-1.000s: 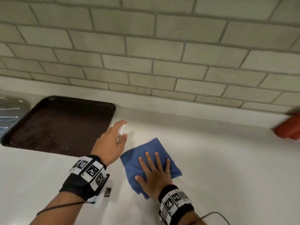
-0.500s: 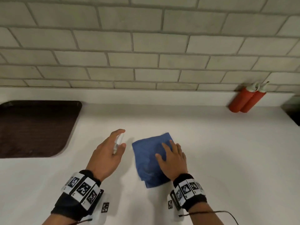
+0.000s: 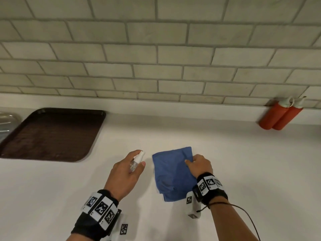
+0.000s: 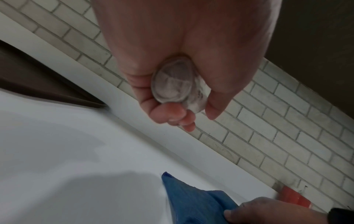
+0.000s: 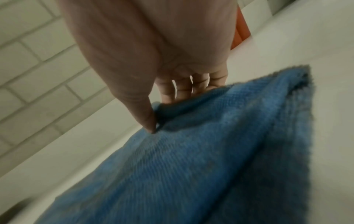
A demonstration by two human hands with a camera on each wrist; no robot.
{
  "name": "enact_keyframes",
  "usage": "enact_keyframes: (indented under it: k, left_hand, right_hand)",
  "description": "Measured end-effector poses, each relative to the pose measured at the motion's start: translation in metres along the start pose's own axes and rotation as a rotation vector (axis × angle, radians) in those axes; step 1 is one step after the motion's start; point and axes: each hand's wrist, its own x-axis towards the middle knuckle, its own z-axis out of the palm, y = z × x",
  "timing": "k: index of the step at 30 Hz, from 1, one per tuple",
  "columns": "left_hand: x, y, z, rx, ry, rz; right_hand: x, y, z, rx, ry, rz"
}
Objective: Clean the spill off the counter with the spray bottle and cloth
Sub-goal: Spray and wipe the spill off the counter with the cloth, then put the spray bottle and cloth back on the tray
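Note:
A small clear spray bottle with a white nozzle sits in my left hand, fingers curled round it; the left wrist view shows its round base inside my grip. A folded blue cloth lies on the white counter just right of the bottle. My right hand pinches the cloth's far right edge, thumb on top. In the right wrist view the thumb and fingers bunch the blue cloth. No spill is visible on the counter.
A dark brown tray lies at the back left, with a metal sink edge beyond it. Two red squeeze bottles lean against the tiled wall at the back right.
My right hand went from lying flat on the cloth to pinching its right edge. The cloth has shifted right. My left hand keeps its hold on the bottle.

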Motion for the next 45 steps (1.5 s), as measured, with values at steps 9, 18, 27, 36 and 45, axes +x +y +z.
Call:
enact_keyframes:
  k: [9, 18, 27, 36, 45]
  left_hand:
    - [0.007, -0.027, -0.018, -0.033, 0.036, -0.008]
    - [0.034, -0.088, -0.087, -0.173, 0.083, 0.042]
    - [0.083, -0.162, -0.186, -0.102, 0.208, 0.011]
    - [0.158, -0.235, -0.276, -0.083, 0.312, -0.035]
    - [0.233, -0.287, -0.32, -0.123, 0.312, -0.137]
  right_hand:
    - [-0.015, -0.008, 0.016, -0.05, 0.122, -0.135]
    - [-0.056, -0.08, 0.023, 0.092, 0.082, -0.202]
    - [-0.081, -0.221, 0.056, 0.024, 0.151, -0.422]
    - [-0.06, -0.398, 0.116, 0.084, 0.029, -0.573]
    - [-0.006, -0.515, 0.178, 0.257, -0.154, -0.538]
